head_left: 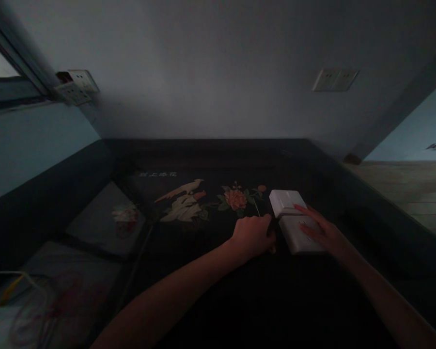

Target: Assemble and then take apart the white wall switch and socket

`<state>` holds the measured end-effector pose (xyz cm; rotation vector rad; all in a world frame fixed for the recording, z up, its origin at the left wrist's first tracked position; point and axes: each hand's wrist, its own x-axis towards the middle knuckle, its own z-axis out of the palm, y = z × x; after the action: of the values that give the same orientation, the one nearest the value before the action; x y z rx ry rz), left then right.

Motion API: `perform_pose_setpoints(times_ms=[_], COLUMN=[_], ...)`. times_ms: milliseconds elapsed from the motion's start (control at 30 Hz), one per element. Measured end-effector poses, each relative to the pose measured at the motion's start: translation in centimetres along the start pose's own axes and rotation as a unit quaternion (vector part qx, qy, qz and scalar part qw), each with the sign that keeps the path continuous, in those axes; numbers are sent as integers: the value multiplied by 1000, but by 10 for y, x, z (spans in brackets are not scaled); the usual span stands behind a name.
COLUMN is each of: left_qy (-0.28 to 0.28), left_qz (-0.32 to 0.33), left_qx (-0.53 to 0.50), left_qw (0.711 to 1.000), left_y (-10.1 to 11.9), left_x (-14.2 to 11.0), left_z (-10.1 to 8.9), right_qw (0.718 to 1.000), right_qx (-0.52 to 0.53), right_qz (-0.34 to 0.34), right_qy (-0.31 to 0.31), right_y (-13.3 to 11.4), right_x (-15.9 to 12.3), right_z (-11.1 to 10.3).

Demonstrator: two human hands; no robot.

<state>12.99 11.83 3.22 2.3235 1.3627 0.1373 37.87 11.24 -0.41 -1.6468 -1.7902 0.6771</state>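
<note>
A white plastic box [293, 237] in two sections sits at the right of the dark tabletop, with a seam across it and small dark marks on the nearer section. My right hand [321, 229] holds it from the right, two digits stretched over its top; the other fingers are hidden. Just left of the box is my left hand [252, 236], closed in a fist around a thin stick-like tool [257, 209]. Its slim shaft points up and away, and a yellowish end shows below the fist. The dim light hides the tool's exact kind.
The dark glossy tabletop [203, 160] bears a printed bird and a red flower [236, 198]. Behind it rises a grey wall with a socket plate [334, 80] at right and more sockets [78, 87] at left. A white cable [36, 281] lies at lower left.
</note>
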Motion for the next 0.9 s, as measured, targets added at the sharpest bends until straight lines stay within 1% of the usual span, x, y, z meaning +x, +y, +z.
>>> perform_pose_setpoints(times_ms=[100,233,333,433,533,667,767,900], left_qy=[11,33,45,51,47,30,18,7], left_qz=[-18,-45,-68,-93,-109,-124,-127,-124], left_qx=[-5,-8,-12,-20,-28,-37,-38,-34], left_qw=[1000,998,997,994,992,991,991,992], left_y=[-18,-49,-68,-81,-85,-82,-78,-74], left_x=[-18,-45,-67,-88,-105,-121,-127,-129], left_z=[-7,-19,-25,-28,-26,-21,-17,-14], right_qw=[1000,1000,999,998,996,992,989,986], right_qx=[-1,5,13,26,40,62,84,109], right_qz=[-8,-17,-20,-26,-31,-38,-45,-47], right_qy=[-10,-21,-31,-48,-73,-100,-112,-117], right_y=[0,-6,-16,-31,-49,-72,-86,-100], right_x=[-1,-1,-4,-9,-16,-25,-34,-46], right_z=[3,9,16,27,42,64,81,98])
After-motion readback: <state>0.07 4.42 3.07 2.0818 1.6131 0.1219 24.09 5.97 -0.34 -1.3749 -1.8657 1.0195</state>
